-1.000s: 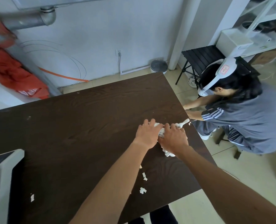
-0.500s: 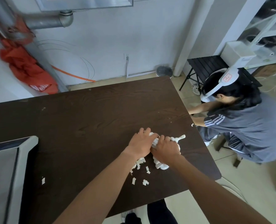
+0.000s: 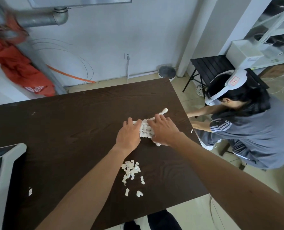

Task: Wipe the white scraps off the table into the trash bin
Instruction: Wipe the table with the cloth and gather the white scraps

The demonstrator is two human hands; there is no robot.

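A white knobbly cloth [image 3: 146, 130] lies on the dark brown table [image 3: 63, 123] near its right edge. My left hand [image 3: 129, 135] presses flat on the cloth's left part and my right hand [image 3: 162, 130] presses on its right part. A twisted end of the cloth [image 3: 164, 111] sticks out beyond my fingers. A pile of small white scraps [image 3: 132, 170] lies on the table nearer to me, under my left forearm. One lone scrap [image 3: 30, 191] sits at the front left. Another tiny scrap [image 3: 192, 130] sits at the right edge. No trash bin is clearly visible.
A person in a grey shirt [image 3: 254, 130] crouches on the floor just beyond the table's right edge. A grey-framed device [image 3: 3, 171] stands at the table's left. A black folding chair [image 3: 209, 67] and a white shelf [image 3: 262, 47] stand at the back right.
Both hands have slid the cloth away from me, toward the far right of the table. The pile of scraps that was under the hands now lies uncovered behind them.
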